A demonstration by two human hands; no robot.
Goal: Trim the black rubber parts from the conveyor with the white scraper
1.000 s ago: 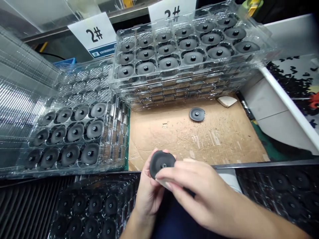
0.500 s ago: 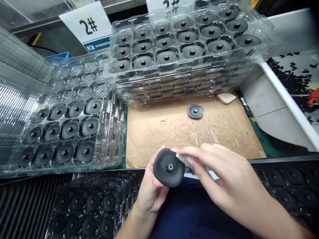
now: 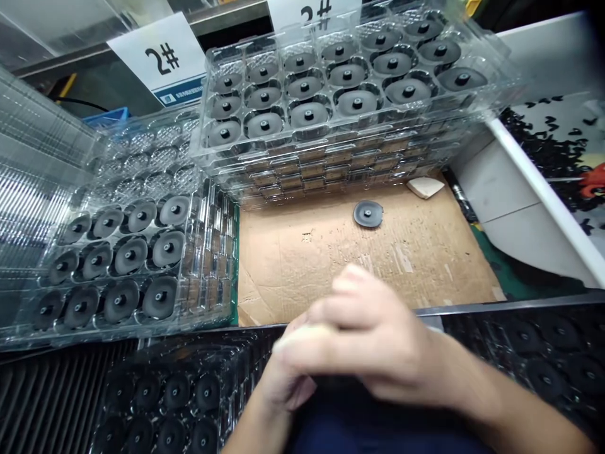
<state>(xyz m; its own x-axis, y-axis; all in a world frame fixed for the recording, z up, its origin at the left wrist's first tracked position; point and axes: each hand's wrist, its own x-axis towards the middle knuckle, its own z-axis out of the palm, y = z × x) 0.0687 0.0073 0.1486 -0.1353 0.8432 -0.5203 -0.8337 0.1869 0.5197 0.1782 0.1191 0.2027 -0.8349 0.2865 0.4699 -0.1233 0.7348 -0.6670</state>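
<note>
R hand (image 3: 359, 340) folded over L hand (image 3: 286, 378), nearest cam; blurred, fingers curled & close tog. Pale bit (image 3: 300, 337) at R fingertips, poss. a pad or cloth, can't confirm. L hand mostly covered, part of it showing below; whether either one pinches anything: can't tell. Anything btwn them = hidden.

Step in hand (my judgement): close two-hand work. Best done w/ L as firm cradle from below, R pressing lightly & evenly; keep force off thin edges & raised parts. Lift R fingers now & then to check the surface.

Near L, low: dark tray (image 3: 229, 359) w/ discs (image 3: 177, 388) in rows; more discs near R, dim.

Mid: lone disc (image 3: 363, 218) on cardboard (image 3: 283, 265), well apart from hands, stud (image 3: 367, 213) up. Looks matt dk grey, roundish, smooth face, stud approx. ctr., small nick at R edge. Fine scratches: too small to tell. Wedge (image 3: 425, 186), pale, lies beyond it to R.

L stack (image 3: 215, 246): clear trays, top one's nearer rows filled, one disc per pocket, studs up.

Far: back stack (image 3: 312, 170), likewise filled on top. Bin (image 3: 541, 194) at R w/ loose black bits (image 3: 534, 139).
</note>
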